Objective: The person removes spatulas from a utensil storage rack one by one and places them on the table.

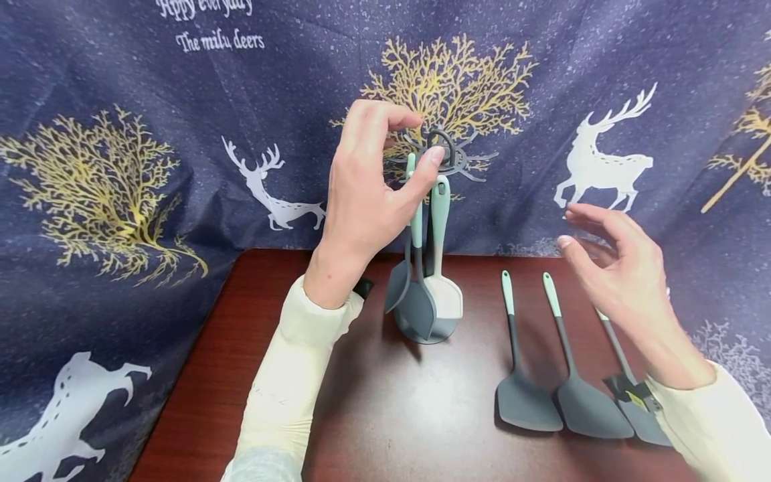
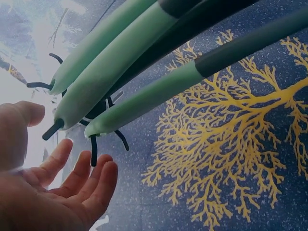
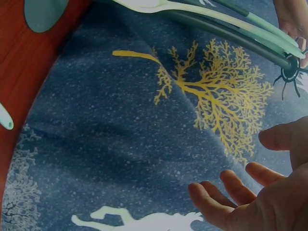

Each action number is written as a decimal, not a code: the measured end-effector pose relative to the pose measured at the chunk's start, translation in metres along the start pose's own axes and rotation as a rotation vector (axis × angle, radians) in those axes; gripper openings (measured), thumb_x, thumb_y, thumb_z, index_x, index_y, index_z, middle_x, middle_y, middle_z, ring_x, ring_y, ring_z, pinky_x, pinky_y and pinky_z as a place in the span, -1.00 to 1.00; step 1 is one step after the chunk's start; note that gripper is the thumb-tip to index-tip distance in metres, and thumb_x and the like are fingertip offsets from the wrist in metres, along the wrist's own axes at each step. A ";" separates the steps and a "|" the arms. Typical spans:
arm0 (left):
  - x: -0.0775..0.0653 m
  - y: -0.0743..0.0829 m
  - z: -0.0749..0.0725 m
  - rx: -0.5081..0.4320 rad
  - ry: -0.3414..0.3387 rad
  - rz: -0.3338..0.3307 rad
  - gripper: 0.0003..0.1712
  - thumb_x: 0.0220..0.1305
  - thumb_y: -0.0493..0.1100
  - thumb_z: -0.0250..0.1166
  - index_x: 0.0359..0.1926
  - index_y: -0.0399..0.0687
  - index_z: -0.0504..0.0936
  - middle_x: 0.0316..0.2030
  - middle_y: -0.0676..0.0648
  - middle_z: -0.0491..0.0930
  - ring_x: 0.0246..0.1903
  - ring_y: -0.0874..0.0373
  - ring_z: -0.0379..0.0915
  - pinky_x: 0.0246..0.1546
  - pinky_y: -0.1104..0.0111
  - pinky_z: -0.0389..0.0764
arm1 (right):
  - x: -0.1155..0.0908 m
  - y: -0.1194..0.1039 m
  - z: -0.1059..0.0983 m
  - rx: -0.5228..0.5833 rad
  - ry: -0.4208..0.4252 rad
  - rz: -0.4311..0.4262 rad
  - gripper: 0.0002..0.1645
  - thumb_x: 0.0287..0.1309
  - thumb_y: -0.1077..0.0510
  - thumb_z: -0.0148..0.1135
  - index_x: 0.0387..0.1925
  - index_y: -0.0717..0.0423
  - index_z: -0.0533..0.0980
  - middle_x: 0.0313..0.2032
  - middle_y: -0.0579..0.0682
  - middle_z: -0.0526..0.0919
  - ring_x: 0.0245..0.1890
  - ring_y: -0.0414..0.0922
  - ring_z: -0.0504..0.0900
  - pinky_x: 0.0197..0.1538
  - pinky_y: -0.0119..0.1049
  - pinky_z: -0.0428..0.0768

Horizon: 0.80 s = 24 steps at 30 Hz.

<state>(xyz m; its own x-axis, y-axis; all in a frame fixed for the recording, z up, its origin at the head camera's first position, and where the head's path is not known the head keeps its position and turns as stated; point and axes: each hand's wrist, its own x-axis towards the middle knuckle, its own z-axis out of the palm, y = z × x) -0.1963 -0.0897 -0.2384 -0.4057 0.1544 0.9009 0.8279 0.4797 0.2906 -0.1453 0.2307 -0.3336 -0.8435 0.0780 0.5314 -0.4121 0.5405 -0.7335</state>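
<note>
- Rack point(image 1: 430, 254), centre frame, hung with utensils point(image 1: 415, 308).
- Left hand point(image 1: 369, 177), upper centre: thumb and fingers parted, gripping nothing.
- Right hand point(image 1: 629, 281), right side: relaxed, empty.
- Hooks point(image 2: 94, 153), left in left-wrist view: fingertip snags could unhook utensils.

Mint-handled utensils point(image 1: 440, 214) hang heads down from the dark hooked rack point(image 1: 461, 161), and three grey mint-handled turners point(image 1: 593, 410) lie side by side to its right.
</note>
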 end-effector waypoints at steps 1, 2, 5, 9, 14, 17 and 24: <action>-0.001 0.000 -0.001 -0.007 0.008 -0.006 -0.60 0.40 -0.01 0.34 0.04 -0.24 0.65 -0.01 -0.14 0.58 -0.04 0.07 0.45 0.00 0.31 0.52 | 0.001 -0.001 0.000 0.008 0.002 -0.008 -0.40 0.23 0.42 0.41 0.31 0.11 0.62 0.13 -0.10 0.68 0.17 -0.33 0.66 0.13 -0.58 0.60; -0.002 0.000 -0.002 -0.011 0.014 -0.013 -0.59 0.40 -0.01 0.34 0.05 -0.24 0.65 0.00 -0.14 0.58 -0.02 0.08 0.46 0.01 0.31 0.53 | 0.002 -0.003 0.000 0.011 0.006 -0.016 -0.40 0.23 0.42 0.41 0.30 0.11 0.63 0.13 -0.09 0.68 0.17 -0.33 0.66 0.13 -0.58 0.60; -0.006 0.000 -0.003 -0.017 0.028 -0.029 -0.58 0.41 0.00 0.33 0.07 -0.25 0.65 0.00 -0.13 0.58 0.01 0.08 0.48 0.02 0.30 0.55 | 0.004 -0.007 -0.001 0.018 0.013 -0.035 -0.40 0.23 0.43 0.41 0.29 0.08 0.64 0.14 -0.06 0.69 0.20 -0.31 0.65 0.14 -0.58 0.59; -0.011 0.001 -0.005 -0.008 0.052 -0.036 -0.58 0.40 0.01 0.31 0.06 -0.23 0.66 -0.01 -0.12 0.59 0.00 0.07 0.46 0.06 0.30 0.51 | 0.007 -0.012 -0.001 0.028 0.009 -0.044 -0.41 0.25 0.42 0.40 0.29 0.06 0.64 0.16 0.00 0.69 0.23 -0.28 0.65 0.15 -0.56 0.60; -0.018 0.002 -0.006 -0.012 0.080 -0.042 -0.59 0.39 0.02 0.32 0.05 -0.22 0.67 -0.01 -0.12 0.59 0.01 0.06 0.46 0.06 0.26 0.52 | 0.013 -0.020 0.001 0.074 0.022 -0.043 -0.45 0.25 0.42 0.38 0.27 0.14 0.64 0.15 0.05 0.70 0.19 -0.24 0.68 0.15 -0.53 0.62; -0.022 0.002 -0.007 -0.036 0.088 -0.081 -0.58 0.37 0.00 0.34 0.09 -0.19 0.66 0.02 -0.11 0.59 0.06 0.10 0.48 0.05 0.23 0.54 | 0.015 -0.024 0.003 0.100 0.029 -0.046 -0.46 0.24 0.43 0.37 0.25 0.15 0.65 0.14 0.04 0.70 0.18 -0.21 0.69 0.15 -0.51 0.62; -0.035 0.007 -0.012 -0.112 0.106 -0.194 -0.54 0.34 -0.03 0.38 0.18 -0.12 0.62 0.07 -0.08 0.58 0.15 0.16 0.50 0.07 0.19 0.62 | 0.019 -0.029 0.007 0.125 0.036 -0.070 -0.46 0.24 0.45 0.37 0.24 0.16 0.66 0.11 0.03 0.72 0.18 -0.19 0.69 0.15 -0.52 0.62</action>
<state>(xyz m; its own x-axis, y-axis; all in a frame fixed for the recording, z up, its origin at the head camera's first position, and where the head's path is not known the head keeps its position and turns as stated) -0.1720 -0.1021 -0.2639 -0.5233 -0.0255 0.8518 0.7788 0.3916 0.4901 -0.1510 0.2108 -0.3049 -0.7991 0.0753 0.5964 -0.5110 0.4376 -0.7399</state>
